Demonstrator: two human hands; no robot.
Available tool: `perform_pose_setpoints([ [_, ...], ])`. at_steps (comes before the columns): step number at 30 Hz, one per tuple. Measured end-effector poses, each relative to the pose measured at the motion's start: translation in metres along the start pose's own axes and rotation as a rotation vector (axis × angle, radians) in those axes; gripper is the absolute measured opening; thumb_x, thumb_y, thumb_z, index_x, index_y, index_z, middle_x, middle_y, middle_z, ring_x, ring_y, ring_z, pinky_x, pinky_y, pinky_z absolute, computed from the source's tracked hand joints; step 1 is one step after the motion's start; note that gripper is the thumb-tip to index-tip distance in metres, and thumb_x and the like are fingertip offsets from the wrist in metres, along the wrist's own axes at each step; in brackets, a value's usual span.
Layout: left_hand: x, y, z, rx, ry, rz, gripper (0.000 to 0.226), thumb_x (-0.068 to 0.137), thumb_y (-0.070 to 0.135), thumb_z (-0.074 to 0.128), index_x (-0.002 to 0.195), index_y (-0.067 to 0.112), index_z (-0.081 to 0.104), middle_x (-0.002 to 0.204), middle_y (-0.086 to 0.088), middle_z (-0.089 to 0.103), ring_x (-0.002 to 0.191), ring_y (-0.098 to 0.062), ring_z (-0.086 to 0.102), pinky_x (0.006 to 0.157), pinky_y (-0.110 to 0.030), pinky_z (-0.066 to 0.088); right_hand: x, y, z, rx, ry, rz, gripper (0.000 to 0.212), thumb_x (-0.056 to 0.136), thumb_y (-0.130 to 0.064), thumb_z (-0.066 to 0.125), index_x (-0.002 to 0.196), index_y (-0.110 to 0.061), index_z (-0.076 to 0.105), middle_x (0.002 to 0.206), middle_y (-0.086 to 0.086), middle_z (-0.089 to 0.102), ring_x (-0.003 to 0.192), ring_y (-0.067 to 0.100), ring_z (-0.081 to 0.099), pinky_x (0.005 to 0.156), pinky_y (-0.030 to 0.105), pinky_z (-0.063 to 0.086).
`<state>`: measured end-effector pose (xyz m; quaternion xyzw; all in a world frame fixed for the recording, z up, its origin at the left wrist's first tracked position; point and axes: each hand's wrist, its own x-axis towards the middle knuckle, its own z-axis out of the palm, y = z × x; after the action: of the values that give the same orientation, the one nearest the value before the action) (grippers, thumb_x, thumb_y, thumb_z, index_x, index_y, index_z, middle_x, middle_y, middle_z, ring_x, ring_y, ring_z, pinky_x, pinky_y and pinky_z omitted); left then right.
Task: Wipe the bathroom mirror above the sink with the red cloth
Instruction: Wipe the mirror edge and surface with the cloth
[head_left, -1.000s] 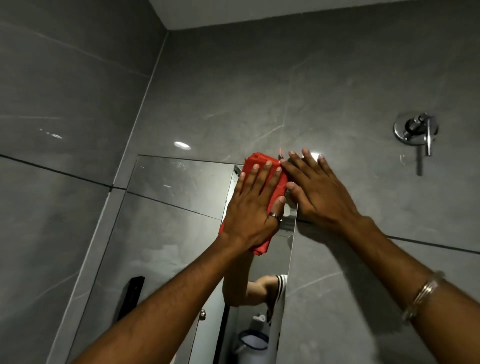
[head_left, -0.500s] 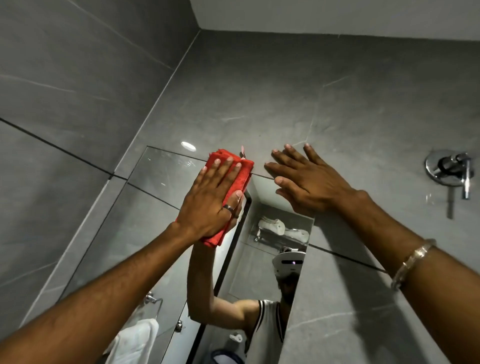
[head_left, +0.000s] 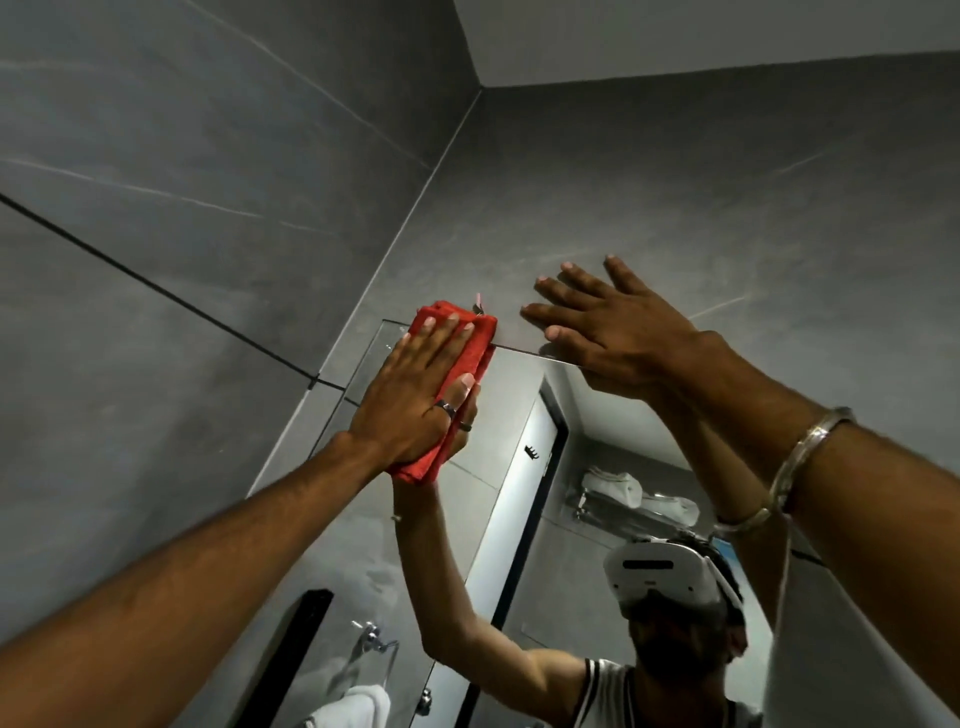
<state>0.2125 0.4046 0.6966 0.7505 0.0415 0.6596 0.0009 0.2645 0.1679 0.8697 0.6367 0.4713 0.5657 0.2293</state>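
The folded red cloth (head_left: 470, 353) lies flat against the top left corner of the mirror (head_left: 519, 426), and its upper end overlaps the mirror's top edge. My left hand (head_left: 415, 400) presses it to the glass with fingers spread flat; two rings show on that hand. My right hand (head_left: 618, 322) rests open on the grey wall tile just above the mirror's top edge, fingers apart, holding nothing. A metal bangle (head_left: 810, 447) sits on my right wrist. The sink is out of view.
Grey tiled walls (head_left: 208, 234) meet in a corner just left of the mirror. The glass reflects a person with a white headset, a door, a towel shelf and a towel ring with a white towel. The white ceiling (head_left: 675, 36) is above.
My left hand has slid the cloth leftward along the mirror's top edge to its left corner. The view has swung right and down, the right hand has shifted up the wall, and the wall valve has left view.
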Motion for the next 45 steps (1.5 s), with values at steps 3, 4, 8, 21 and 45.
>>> perform_pose_setpoints([
  [3, 0.003, -0.019, -0.003, -0.002, -0.002, 0.016, 0.068, 0.101, 0.056, 0.012, 0.162, 0.029, -0.001, 0.171, 0.007, -0.005, 0.158, -0.012, -0.011, 0.13, -0.046, -0.002, 0.004, -0.003, 0.0, -0.009, 0.009, 0.009, 0.064, 0.096, -0.064, -0.007, 0.157, -0.048, 0.004, 0.17, -0.009, -0.004, 0.157, 0.018, -0.011, 0.127, 0.057, -0.009],
  [4, 0.004, -0.026, -0.004, -0.008, -0.001, 0.015, 0.068, 0.101, 0.056, 0.012, 0.162, 0.029, -0.001, 0.171, 0.008, -0.005, 0.158, -0.012, -0.011, 0.13, -0.047, -0.001, 0.006, -0.004, 0.001, -0.013, 0.012, 0.012, 0.065, 0.096, -0.064, -0.007, 0.157, -0.048, 0.004, 0.17, -0.009, -0.005, 0.157, 0.019, -0.011, 0.127, 0.058, -0.009],
  [8, 0.004, -0.047, -0.009, -0.017, 0.005, -0.004, 0.067, 0.101, 0.056, 0.011, 0.162, 0.029, 0.0, 0.171, 0.009, -0.004, 0.157, -0.01, -0.01, 0.13, -0.047, 0.0, 0.016, -0.006, 0.004, -0.034, 0.02, 0.012, 0.064, 0.097, -0.065, -0.007, 0.158, -0.048, 0.001, 0.171, -0.008, -0.006, 0.158, 0.021, -0.01, 0.125, 0.062, -0.009],
  [21, -0.054, -0.047, -0.01, -0.01, -0.02, -0.088, 0.071, 0.101, 0.055, 0.011, 0.162, 0.02, 0.003, 0.172, -0.001, -0.004, 0.159, -0.02, -0.009, 0.13, -0.044, -0.005, 0.014, -0.038, -0.002, 0.053, 0.048, 0.002, 0.072, 0.095, -0.064, -0.005, 0.16, -0.038, 0.014, 0.172, 0.0, 0.007, 0.159, 0.024, -0.004, 0.127, 0.057, -0.009],
  [45, -0.455, -0.007, 0.033, -0.107, -0.159, -0.476, 0.075, 0.103, 0.053, 0.014, 0.16, 0.005, 0.007, 0.168, -0.022, 0.011, 0.159, -0.024, 0.002, 0.126, -0.061, 0.01, -0.267, -0.348, 0.09, 0.514, 0.003, -0.252, 0.054, 0.103, -0.046, 0.036, 0.154, -0.03, 0.04, 0.168, 0.009, 0.025, 0.157, 0.036, 0.016, 0.12, 0.069, 0.023],
])
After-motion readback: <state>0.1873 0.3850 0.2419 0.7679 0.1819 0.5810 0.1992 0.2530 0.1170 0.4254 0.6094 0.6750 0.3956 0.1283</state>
